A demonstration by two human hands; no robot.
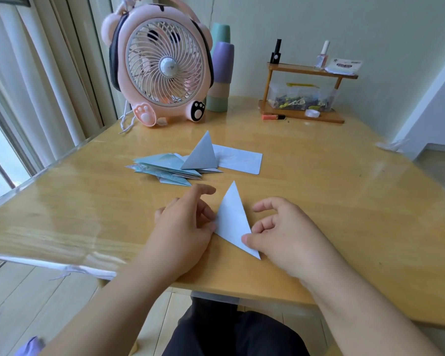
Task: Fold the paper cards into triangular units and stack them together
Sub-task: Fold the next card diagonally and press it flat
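**Folded triangle pinned between two hands near the counter's front edge**

A pale blue folded triangle (233,219) lies flat on the wooden counter (344,191), close to its near edge. The left hand (184,224) touches the triangle's left side with curled fingers; the right hand (283,232) presses its thumb on the lower right corner — the other fingers are curled loosely above. Toward the counter's middle sits a pile of folded units (170,168), one grey triangle (202,154) standing upright — beside a flat card (242,160).
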